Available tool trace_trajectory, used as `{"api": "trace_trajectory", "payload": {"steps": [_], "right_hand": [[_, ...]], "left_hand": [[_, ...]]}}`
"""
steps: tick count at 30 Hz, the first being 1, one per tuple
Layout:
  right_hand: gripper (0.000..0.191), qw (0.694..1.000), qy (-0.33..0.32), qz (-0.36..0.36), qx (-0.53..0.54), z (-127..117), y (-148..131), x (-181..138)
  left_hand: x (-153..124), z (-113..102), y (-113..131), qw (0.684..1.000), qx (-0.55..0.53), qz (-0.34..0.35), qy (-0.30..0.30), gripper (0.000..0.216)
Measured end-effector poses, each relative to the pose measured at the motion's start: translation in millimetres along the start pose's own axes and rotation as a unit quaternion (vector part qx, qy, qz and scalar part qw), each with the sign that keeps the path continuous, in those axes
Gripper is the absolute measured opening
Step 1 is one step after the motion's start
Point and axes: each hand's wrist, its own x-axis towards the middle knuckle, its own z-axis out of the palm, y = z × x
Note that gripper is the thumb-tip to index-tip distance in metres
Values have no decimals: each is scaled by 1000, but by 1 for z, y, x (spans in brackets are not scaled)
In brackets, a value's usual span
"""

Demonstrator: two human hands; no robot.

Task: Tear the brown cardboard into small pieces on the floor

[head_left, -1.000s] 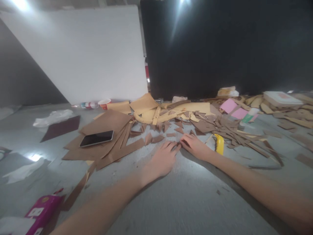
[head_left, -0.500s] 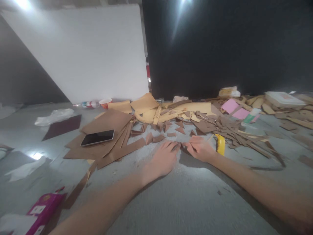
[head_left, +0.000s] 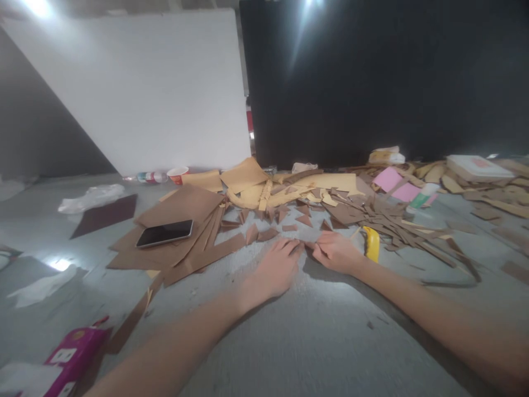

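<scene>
My left hand (head_left: 276, 267) lies on the grey floor, its fingers stretched toward a small brown cardboard scrap (head_left: 309, 246). My right hand (head_left: 336, 252) sits right beside it, with fingers curled and pinching that scrap from the other side. The two hands' fingertips nearly touch over the piece. Small brown triangular offcuts (head_left: 264, 234) lie just beyond the fingers. A yellow-handled cutter (head_left: 372, 243) rests on the floor right behind my right wrist.
A black phone (head_left: 164, 232) lies on large brown cardboard sheets (head_left: 182, 207) at the left. A heap of cardboard strips (head_left: 397, 223) and pink paper (head_left: 392, 183) spreads to the right. A magenta box (head_left: 70, 355) sits near left. A white board (head_left: 136, 88) and a dark panel (head_left: 384, 77) stand behind.
My right hand has curled its fingers tighter and pulled slightly right and back. My left hand has barely moved.
</scene>
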Motion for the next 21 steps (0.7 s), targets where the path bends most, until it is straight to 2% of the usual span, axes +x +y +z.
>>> {"api": "trace_trajectory", "payload": {"steps": [16,21], "right_hand": [[47,999,-28,23,9,3,2,-1],[51,1000,0,13,-14,2,0,-1]], "left_hand": [[2,-4,4,1000,-8,-8,-11,52],[3,-6,5,1000,-15,-21,-16,52]]}}
